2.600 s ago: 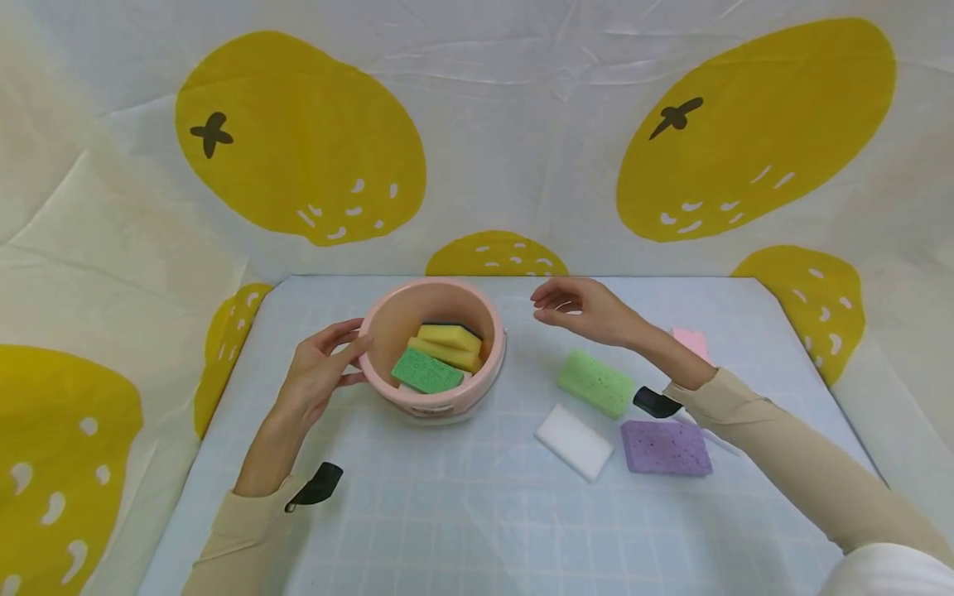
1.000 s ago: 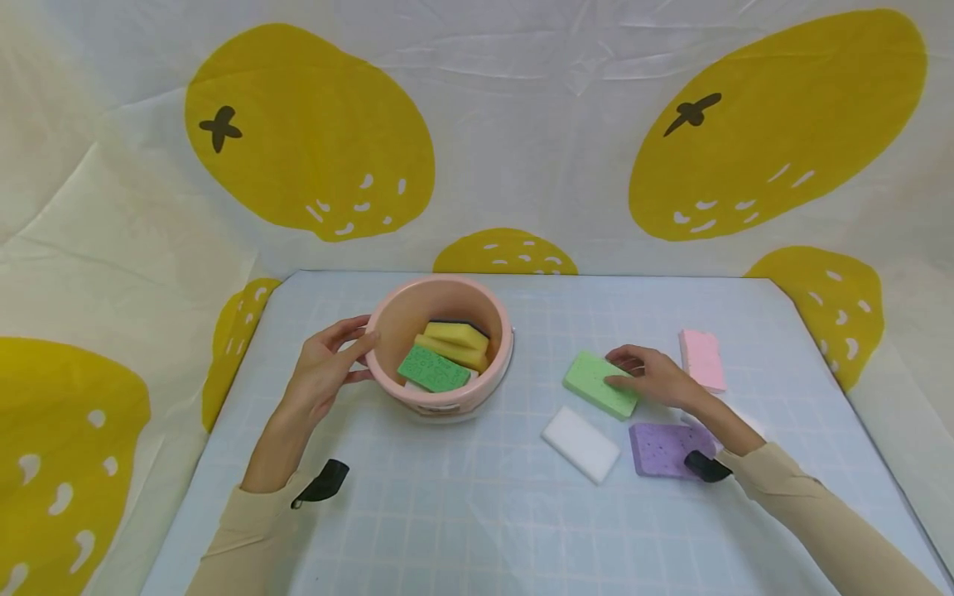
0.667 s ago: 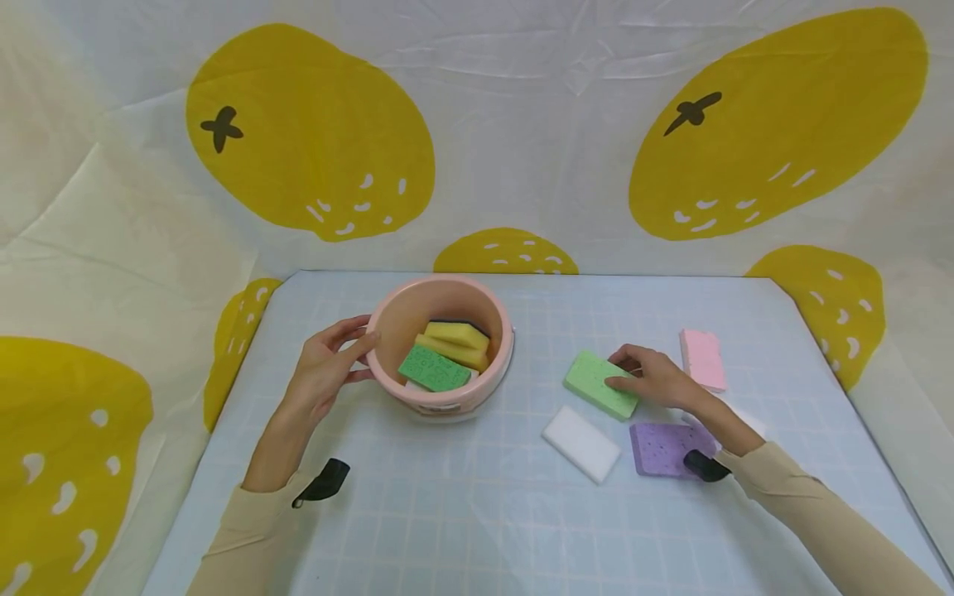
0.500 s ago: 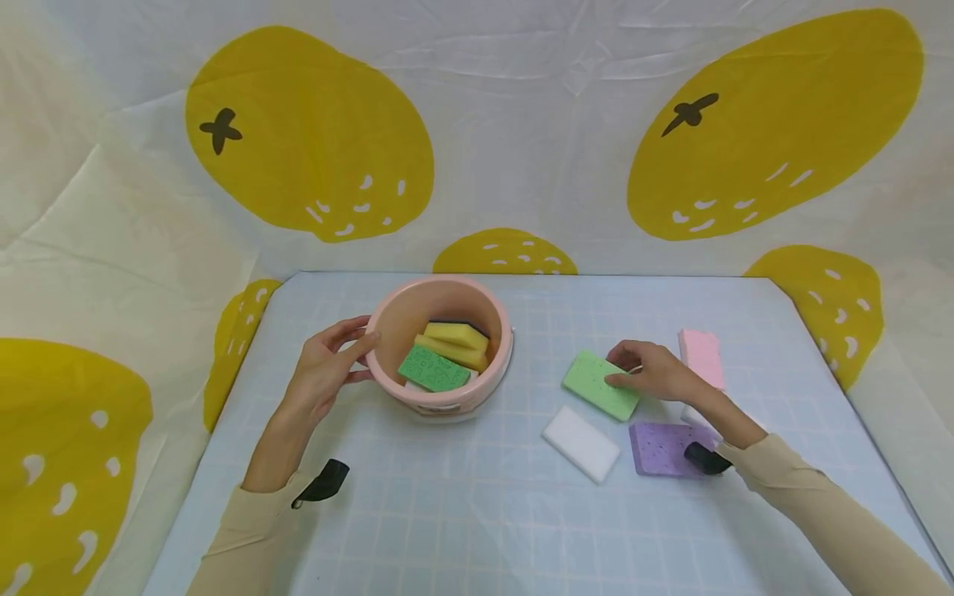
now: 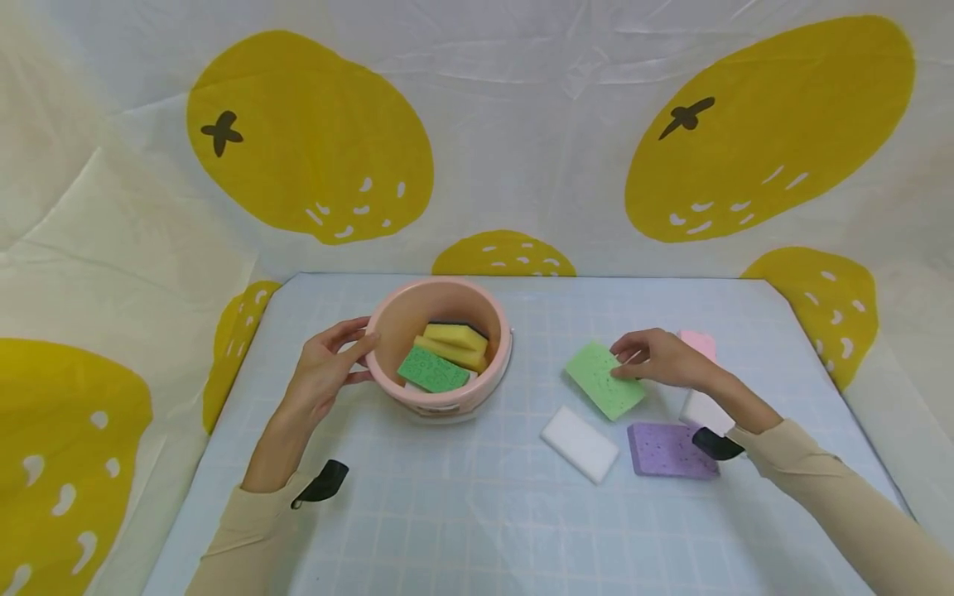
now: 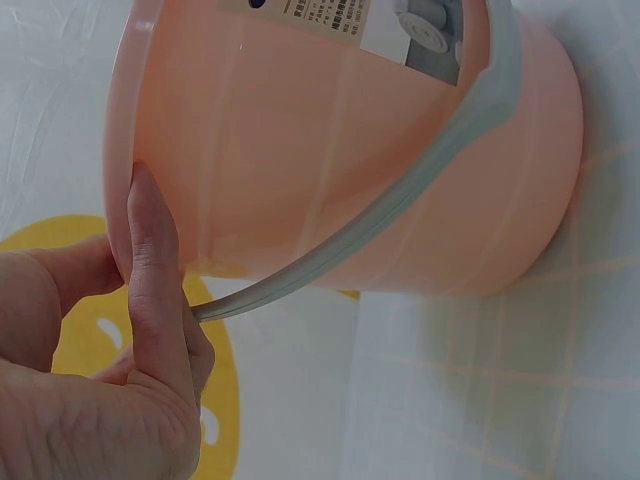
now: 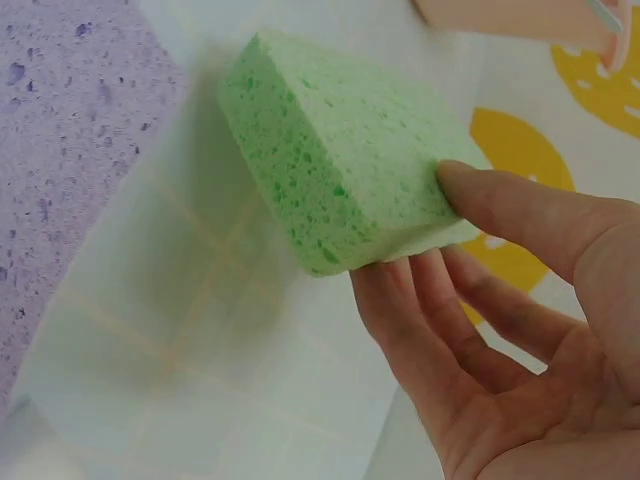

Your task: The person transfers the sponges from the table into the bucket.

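The right hand [image 5: 663, 361] is pinching the light green sponge [image 5: 604, 381], tilted, at three o'clock from the pink bucket [image 5: 440, 348]; the left hand [image 5: 322, 374] is gripping its rim.

A white sponge [image 5: 580, 432] lies flat on the counter [image 5: 462, 513], which is covered in pale blue cloth with a faint grid. Just to its right lies a purple sponge [image 5: 667, 450] — speckled, also flat. Farther back a pink sponge [image 5: 699, 340] shows only in part, and another white piece [image 5: 703, 409] lies between it and the purple one. Behind and around the counter hangs a cream backdrop [image 5: 522, 141] printed with large yellow lemons — one at upper left [image 5: 309, 136], one at upper right [image 5: 768, 132].
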The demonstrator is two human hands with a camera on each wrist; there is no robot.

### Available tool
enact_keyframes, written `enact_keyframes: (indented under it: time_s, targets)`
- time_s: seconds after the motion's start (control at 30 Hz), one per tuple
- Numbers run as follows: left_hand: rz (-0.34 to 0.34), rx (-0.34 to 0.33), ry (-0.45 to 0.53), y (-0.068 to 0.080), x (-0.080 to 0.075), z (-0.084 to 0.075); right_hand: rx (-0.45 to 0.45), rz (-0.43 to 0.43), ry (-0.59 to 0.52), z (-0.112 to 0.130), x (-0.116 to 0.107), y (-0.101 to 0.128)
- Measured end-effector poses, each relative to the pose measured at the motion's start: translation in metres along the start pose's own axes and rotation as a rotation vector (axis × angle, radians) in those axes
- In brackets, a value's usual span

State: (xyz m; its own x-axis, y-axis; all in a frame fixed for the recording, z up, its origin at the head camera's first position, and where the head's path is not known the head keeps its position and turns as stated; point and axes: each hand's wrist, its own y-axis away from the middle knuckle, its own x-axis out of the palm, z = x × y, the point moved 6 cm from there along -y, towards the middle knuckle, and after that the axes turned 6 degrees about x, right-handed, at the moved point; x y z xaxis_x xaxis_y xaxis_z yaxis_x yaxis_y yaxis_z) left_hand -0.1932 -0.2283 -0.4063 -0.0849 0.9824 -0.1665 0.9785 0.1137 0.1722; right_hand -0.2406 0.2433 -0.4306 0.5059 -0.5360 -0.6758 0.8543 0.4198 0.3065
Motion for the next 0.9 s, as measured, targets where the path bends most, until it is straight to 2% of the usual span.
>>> enact_keyframes:
  time_s: [0.3,0.9]
  targets:
    - [-0.006,-0.006,-0.015,0.000,0.000,-0.001,0.069,-0.015,-0.090,0.008,-0.013,0.003]
    - [-0.012,-0.031,-0.039,0.002,0.001,-0.001,0.070,-0.055,-0.176,0.040,-0.040,0.006]
